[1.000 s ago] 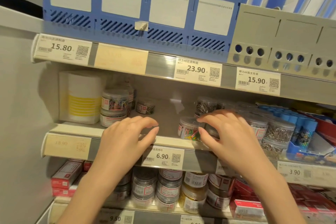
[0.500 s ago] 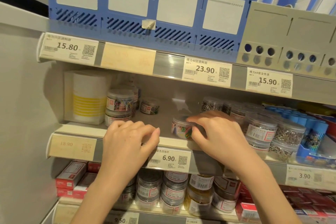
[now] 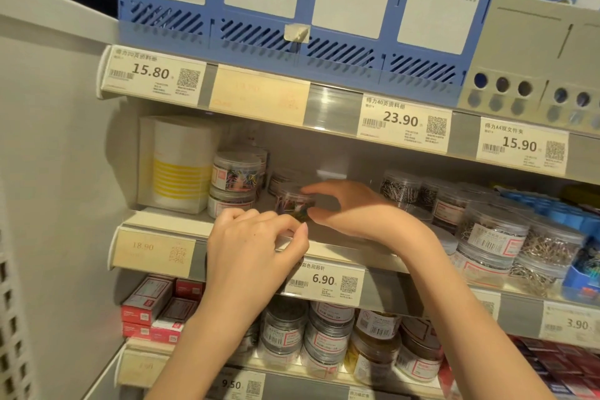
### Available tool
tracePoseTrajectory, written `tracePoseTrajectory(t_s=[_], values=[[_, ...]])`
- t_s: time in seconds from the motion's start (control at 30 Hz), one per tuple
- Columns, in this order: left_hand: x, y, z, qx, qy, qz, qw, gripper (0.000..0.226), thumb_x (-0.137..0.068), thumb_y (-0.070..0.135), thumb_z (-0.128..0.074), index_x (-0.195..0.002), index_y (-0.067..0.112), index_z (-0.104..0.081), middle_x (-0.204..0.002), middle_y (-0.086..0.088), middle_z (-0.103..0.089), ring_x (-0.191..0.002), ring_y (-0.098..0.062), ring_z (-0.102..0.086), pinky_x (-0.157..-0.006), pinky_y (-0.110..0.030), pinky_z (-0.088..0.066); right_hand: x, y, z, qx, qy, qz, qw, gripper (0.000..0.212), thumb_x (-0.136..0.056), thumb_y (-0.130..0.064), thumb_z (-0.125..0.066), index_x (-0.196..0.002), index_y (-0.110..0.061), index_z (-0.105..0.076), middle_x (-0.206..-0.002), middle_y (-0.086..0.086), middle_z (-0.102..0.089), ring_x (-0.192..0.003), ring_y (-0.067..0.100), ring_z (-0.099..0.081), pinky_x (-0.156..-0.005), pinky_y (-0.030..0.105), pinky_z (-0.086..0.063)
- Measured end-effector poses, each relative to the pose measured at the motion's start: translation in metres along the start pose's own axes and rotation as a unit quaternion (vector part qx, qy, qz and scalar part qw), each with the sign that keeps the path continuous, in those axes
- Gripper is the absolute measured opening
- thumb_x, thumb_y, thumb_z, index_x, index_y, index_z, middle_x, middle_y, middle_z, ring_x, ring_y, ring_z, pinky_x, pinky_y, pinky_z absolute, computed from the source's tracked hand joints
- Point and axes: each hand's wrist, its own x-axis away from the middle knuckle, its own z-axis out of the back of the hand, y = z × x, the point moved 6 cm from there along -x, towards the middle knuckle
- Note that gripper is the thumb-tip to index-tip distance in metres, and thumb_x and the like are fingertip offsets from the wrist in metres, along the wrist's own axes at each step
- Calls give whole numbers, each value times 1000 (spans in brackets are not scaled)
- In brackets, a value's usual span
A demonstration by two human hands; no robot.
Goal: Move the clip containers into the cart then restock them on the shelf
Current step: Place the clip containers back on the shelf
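Fingers (image 3: pixel 328 187) of the right hand (image 3: pixel 354 211) arched over a small clear clip tub (image 3: pixel 292 201), thumb under its right edge, curled round it and holding it above the middle shelf (image 3: pixel 341 253). Blurred, that tub, but coloured clips showing through the wall. Just below and left of those fingers, left hand (image 3: pixel 256 243) with fingers bent, tips pinched together at the tub's lower edge; hard to tell whether actually gripping it or only touching. Resting over the shelf lip, that left hand.

Left of the fingers, stacked clear tubs (image 3: pixel 235 183) of coloured clips, upright, one on another, a red-edged label on the top one, too small to read. Beyond those, a white pack with yellow stripes (image 3: pixel 178 166). Right of the fingers, more clear tubs of silver clips (image 3: pixel 493 237), stacked and crowded together, labels unreadable.

Straight below the left hand, a price tag (image 3: pixel 324 281) reading 6.90 with Chinese text and a QR code. Further left, a faded tag (image 3: pixel 152 252) reading 18.90. Above the fingers, tags reading 15.80 (image 3: pixel 152 75), 23.90 (image 3: pixel 402 122) and 15.90 (image 3: pixel 522 146). Far right below, 3.90 (image 3: pixel 574 323); bottom edge, 9.50 (image 3: pixel 233 385).

Up top, blue file holders (image 3: pixel 292 10). Down low, red and white boxes (image 3: pixel 159 308) left of more tubs.
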Motion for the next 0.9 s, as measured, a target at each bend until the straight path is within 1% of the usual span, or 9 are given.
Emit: tracePoseTrajectory(t_s=[0.1, 0.27, 0.37, 0.47, 0.53, 0.6, 0.7, 0.8, 0.9], values=[[0, 0, 0, 2, 0, 3, 1000, 33, -82, 46, -42, -66, 31, -66, -58, 15, -60, -58, -6, -53, -71, -24, -26, -5, -4, -2, -20, -14, 21, 999, 45, -92, -37, -51, -136, -38, -42, -145, -13, -39, -132, 8, -36, -100, 20, -30], [1, 1, 1, 4, 0, 2, 1000, 33, -83, 46, -42, -66, 31, -66, -59, 16, -60, -58, -6, -54, -72, -25, -27, -13, -5, -13, -41, -24, 34, 998, 52, -91, -36, -55, -139, -36, -37, -144, -10, -39, -127, 9, -40, -101, 25, -34], [0, 1, 0, 3, 0, 1, 1000, 32, -83, 46, -42, -67, 31, -66, -59, 15, -61, -58, -7, -54, -71, -25, -27, -15, -5, -20, -42, -38, 42, 997, 57, -91, -35, -55, -143, -35, -31, -149, -9, -32, -127, 10, -41, -102, 26, -35], [1, 1, 1, 4, 2, 2, 1000, 32, -83, 46, -42, -67, 31, -66, -59, 16, -61, -58, -6, -54, -72, -24, -26, -16, -6, -23, -50, -54, 50, 996, 62, -92, -35, -55, -146, -33, -24, -152, -10, -26, -132, 11, -36, -106, 24, -31], [1, 2, 1, 5, 2, 3, 1000, 32, -83, 46, -42, -68, 31, -66, -59, 16, -61, -59, -6, -54, -72, -24, -27, -15, -6, -24, -52, -57, 49, 996, 64, -92, -34, -54, -147, -33, -20, -153, -10, -25, -132, 10, -36, -103, 20, -30], [1, 2, 1, 5, 3, 3, 1000, 32, -83, 46, -42, -68, 31, -67, -59, 16, -61, -58, -6, -54, -72, -24, -27, -15, -5, -24, -62, -51, 41, 996, 67, -92, -37, -54, -147, -35, -16, -151, -10, -28, -129, 11, -40, -100, 20, -32], [1, 2, 1, 5, 5, 4, 1000, 32, -83, 46, -42, -67, 32, -67, -59, 16, -61, -58, -6, -53, -71, -25, -26, -17, -3, -24, -79, -44, 37, 995, 64, -91, -36, -55, -144, -36, -19, -150, -10, -30, -124, 12, -45, -99, 23, -37], [1, 1, 1, 6, 3, 6, 1000, 32, -83, 46, -42, -68, 32, -67, -59, 16, -62, -58, -6, -54, -71, -25, -26, -17, -4, -24, -80, -49, 47, 994, 58, -92, -33, -56, -142, -34, -26, -147, -12, -34, -123, 8, -43, -91, 18, -32], [1, 1, 1, 7, -3, 9, 1000, 33, -83, 47, -41, -68, 32, -67, -60, 16, -62, -59, -5, -54, -72, -24, -26, -16, -4, -23, -87, -44, 55, 994, 58, -92, -29, -56, -143, -31, -29, -148, -11, -34, -129, 9, -39, -95, 15, -29]])
